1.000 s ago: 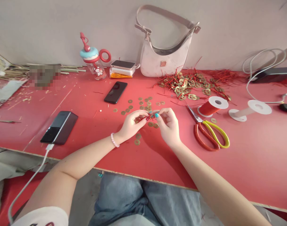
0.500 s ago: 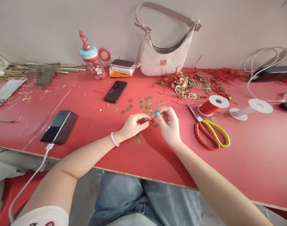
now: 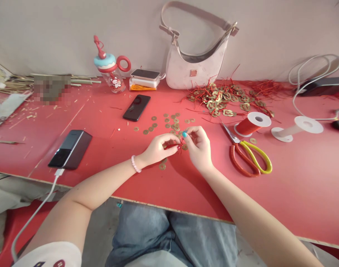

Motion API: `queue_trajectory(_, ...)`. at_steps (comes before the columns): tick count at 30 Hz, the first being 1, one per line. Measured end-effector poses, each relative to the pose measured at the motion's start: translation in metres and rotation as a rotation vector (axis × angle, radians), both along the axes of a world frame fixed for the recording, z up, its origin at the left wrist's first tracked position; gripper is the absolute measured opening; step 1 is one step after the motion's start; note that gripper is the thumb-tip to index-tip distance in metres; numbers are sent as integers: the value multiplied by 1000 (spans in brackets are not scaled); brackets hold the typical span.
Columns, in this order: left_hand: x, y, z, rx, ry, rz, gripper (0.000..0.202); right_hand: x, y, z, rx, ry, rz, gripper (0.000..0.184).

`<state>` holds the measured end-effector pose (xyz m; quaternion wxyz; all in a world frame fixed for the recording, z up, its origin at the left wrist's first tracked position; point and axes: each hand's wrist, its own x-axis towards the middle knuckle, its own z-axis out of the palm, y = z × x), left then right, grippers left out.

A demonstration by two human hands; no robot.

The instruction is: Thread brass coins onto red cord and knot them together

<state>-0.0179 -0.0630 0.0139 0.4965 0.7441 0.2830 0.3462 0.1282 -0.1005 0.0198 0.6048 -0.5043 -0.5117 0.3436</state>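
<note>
Pinched between the fingers of my left hand is a thin red cord, with a pink bead bracelet at that wrist. My right hand is closed too, thumb and forefinger together on the cord's other part, close to the left fingertips. Beneath and beyond the fingers lie several loose brass coins with holes. One coin sits right under the cord; whether it is threaded on I cannot tell. Two more coins lie nearer me, below the left hand.
Right of my hands are scissors, a red cord spool and a bare white spool. Behind lies a heap of corded coins before a handbag. A phone, a cup and a cabled device stand left.
Both hands stay almost in place, with the fingers shifting slightly on the red cord. More of the cord shows below the left fingers now.
</note>
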Motion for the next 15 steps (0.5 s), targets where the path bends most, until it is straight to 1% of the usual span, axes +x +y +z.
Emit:
queue_trajectory(4,0,0,1,28,-26,-24,10,-1,0,-1,-44,17,19,9)
queue_trajectory(7,0,0,3,80,-62,-33,8,-1,0,-1,-56,2,5,9)
queue_trajectory(12,1,1,5,196,-96,7,8,-1,1,-1,-55,-7,0,9)
queue_trajectory(15,0,1,6,234,-100,16,8,-2,1,0,-74,29,38,11)
